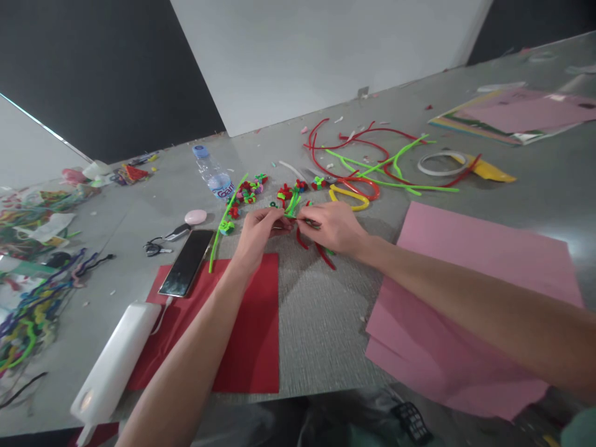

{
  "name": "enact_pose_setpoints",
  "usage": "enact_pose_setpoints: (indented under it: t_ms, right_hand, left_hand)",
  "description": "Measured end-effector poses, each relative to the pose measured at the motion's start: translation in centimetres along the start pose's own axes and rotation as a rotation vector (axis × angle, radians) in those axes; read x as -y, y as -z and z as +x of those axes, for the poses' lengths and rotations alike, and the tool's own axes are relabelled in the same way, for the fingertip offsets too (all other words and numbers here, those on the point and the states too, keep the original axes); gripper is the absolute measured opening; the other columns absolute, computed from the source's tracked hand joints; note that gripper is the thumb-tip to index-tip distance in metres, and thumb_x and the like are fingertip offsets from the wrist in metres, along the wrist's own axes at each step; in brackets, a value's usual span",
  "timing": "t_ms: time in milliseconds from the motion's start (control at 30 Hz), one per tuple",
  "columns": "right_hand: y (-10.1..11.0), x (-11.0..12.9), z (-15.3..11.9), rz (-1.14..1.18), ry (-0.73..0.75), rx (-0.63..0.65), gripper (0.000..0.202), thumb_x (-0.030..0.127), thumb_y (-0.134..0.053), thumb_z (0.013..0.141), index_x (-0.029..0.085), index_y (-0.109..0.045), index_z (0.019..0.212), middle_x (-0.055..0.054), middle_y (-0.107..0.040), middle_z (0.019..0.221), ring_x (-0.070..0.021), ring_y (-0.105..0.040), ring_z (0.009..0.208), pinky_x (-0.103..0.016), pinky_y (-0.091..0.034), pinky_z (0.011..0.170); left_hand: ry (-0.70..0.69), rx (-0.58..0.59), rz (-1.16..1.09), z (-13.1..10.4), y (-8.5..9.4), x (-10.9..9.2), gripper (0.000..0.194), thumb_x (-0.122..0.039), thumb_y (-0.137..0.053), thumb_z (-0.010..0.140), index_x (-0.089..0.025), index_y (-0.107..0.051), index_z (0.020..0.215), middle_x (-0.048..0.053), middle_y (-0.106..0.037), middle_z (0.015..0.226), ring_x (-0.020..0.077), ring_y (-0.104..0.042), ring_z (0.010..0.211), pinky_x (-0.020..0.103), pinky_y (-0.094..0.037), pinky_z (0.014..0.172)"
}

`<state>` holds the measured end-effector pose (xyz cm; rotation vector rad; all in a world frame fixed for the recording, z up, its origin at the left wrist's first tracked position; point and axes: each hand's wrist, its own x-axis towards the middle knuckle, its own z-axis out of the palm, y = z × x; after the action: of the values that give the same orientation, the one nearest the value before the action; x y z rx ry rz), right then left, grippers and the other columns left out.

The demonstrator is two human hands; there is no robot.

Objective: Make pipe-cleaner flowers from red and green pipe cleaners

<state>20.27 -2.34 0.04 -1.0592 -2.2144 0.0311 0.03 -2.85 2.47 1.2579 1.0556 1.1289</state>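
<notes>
My left hand and my right hand meet over the grey table, fingertips pinched on a red pipe cleaner whose loose ends trail below my right hand. A green pipe cleaner bundle rises just behind the fingers. Small red, green and pink pipe cleaner flowers lie in a row beyond the hands. A long green stem lies to the left of my left hand.
A red paper sheet lies under my left forearm, pink sheets under the right. A phone, white power bank, water bottle, tape roll, and loose red and green pipe cleaners surround them.
</notes>
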Motion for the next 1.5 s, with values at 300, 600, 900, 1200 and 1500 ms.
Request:
enact_pose_setpoints:
  t_ms: [300,600,900,1200,1500]
  right_hand:
    - [-0.14,-0.16,-0.07,-0.007,0.023,-0.026,0.028,0.030,-0.053,0.106,0.021,-0.075,0.090,-0.004,-0.074,0.078,-0.0188,-0.058,0.072,-0.035,-0.027,0.069]
    - [-0.08,-0.24,0.06,0.028,-0.046,-0.038,0.028,0.033,-0.056,0.105,0.022,-0.078,0.090,-0.004,-0.074,0.077,-0.0182,-0.056,0.068,-0.035,-0.026,0.067]
    - [0.04,-0.03,0.06,0.043,-0.049,-0.034,0.027,0.031,-0.057,0.104,0.022,-0.078,0.091,-0.004,-0.075,0.078,-0.0189,-0.057,0.070,-0.034,-0.027,0.068]
    - [-0.07,-0.21,0.00,0.049,-0.048,-0.046,0.027,0.033,-0.057,0.105,0.022,-0.076,0.089,-0.004,-0.073,0.078,-0.0181,-0.055,0.068,-0.034,-0.026,0.067]
    - [-0.03,-0.24,0.14,0.051,-0.077,-0.053,0.026,0.032,-0.058,0.103,0.022,-0.074,0.086,-0.003,-0.070,0.073,-0.0172,-0.050,0.065,-0.034,-0.025,0.066]
  left_hand:
    - [0.014,0.073,-0.003,0.08,0.22,-0.05,0.020,-0.037,-0.081,0.086,-0.018,-0.078,0.080,0.004,-0.075,0.079,0.0152,-0.070,0.074,0.029,-0.060,0.079]
    - [-0.061,0.055,0.093,0.44,0.29,0.08,0.013,-0.031,-0.080,0.086,-0.019,-0.076,0.089,0.003,-0.076,0.079,0.0142,-0.070,0.073,0.027,-0.058,0.075]
    - [-0.037,0.041,0.186,0.18,0.34,-0.25,0.025,-0.038,-0.077,0.090,-0.020,-0.070,0.075,0.002,-0.070,0.070,0.0136,-0.063,0.064,0.027,-0.050,0.064]
    - [-0.086,0.117,0.183,0.44,0.31,0.16,0.015,-0.034,-0.074,0.091,-0.020,-0.075,0.088,0.002,-0.073,0.074,0.0152,-0.068,0.070,0.027,-0.054,0.070]
    - [-0.141,0.095,0.167,0.37,0.22,0.31,0.018,-0.036,-0.078,0.091,-0.018,-0.078,0.094,0.004,-0.077,0.080,0.0159,-0.072,0.075,0.029,-0.058,0.075]
